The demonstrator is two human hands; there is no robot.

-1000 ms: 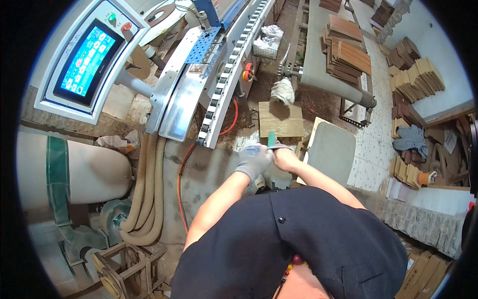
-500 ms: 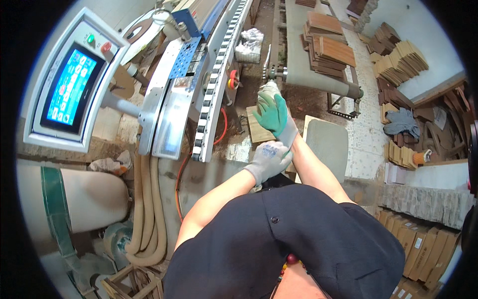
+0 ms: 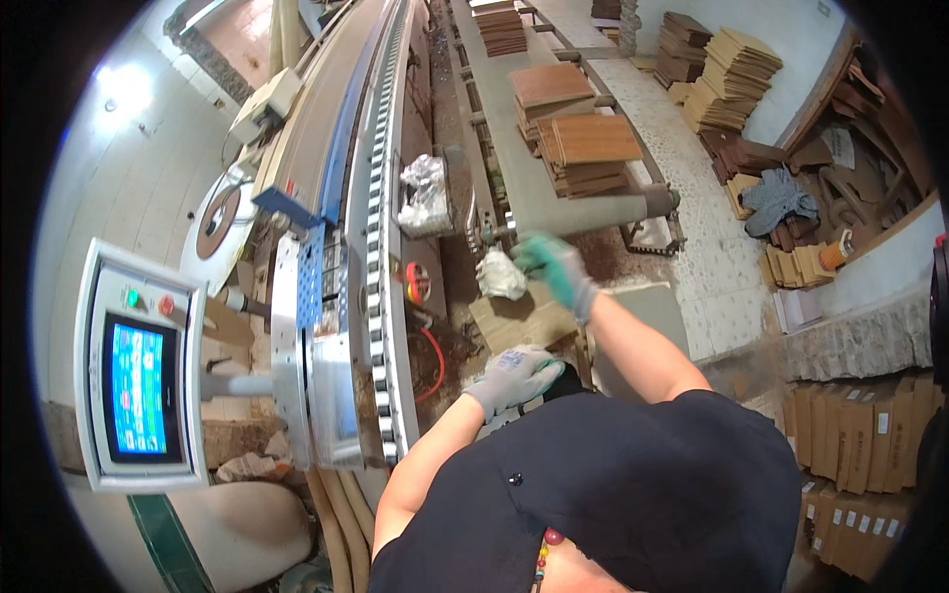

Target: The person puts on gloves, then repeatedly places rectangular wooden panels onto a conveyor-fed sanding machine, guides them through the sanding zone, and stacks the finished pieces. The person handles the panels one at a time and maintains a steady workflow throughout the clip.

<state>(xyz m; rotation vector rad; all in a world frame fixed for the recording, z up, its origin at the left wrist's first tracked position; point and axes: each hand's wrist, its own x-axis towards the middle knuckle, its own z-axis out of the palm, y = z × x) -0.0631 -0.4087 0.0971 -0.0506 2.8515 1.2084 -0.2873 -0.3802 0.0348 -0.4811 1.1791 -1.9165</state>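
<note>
Both my hands wear grey knit work gloves with green coated palms. My right hand [image 3: 559, 272] is out in front, smeared by motion, so its fingers cannot be read. It is nearest to a white crumpled bundle [image 3: 501, 274], which lies on a light wooden board [image 3: 519, 318]. Close to my waist, my left hand [image 3: 517, 378] has its back up and its fingers curled in. Its palm side is hidden, and I cannot make out what it holds, if anything.
Left stands a long machine with a roller track [image 3: 379, 287] and a lit control screen [image 3: 138, 390]. Ahead, a belt conveyor [image 3: 568, 219] carries stacks of brown panels [image 3: 588, 148]. A red emergency button [image 3: 415, 282] sits on the machine's side. Cardboard boxes [image 3: 865, 435] stand right.
My left hand has come off my right wrist and moved down toward my waist. My right hand has moved away from it with a fast motion. The view has tilted up.
</note>
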